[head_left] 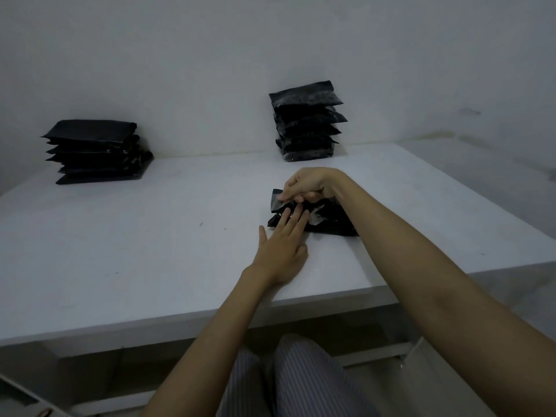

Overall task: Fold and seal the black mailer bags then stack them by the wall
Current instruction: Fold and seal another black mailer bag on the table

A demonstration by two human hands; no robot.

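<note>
Left hand (281, 246) flat, straight fingers pressing down on the black mailer bag (319, 219) mid-surface, while the right hand (307, 185) curls over its far edge, pinching the flap; this looks like the fold-and-seal step, not yet finished. The plastic is glossy, crinkled, puffy with contents. Out by the wall, two stacks already stand: a left stack (96, 152) and a taller right stack (307, 121), on the matte white surface (150, 236).

packing room | white table (150, 236) | stacked mailer bags (96, 152) | bare wall (210, 55)
</note>
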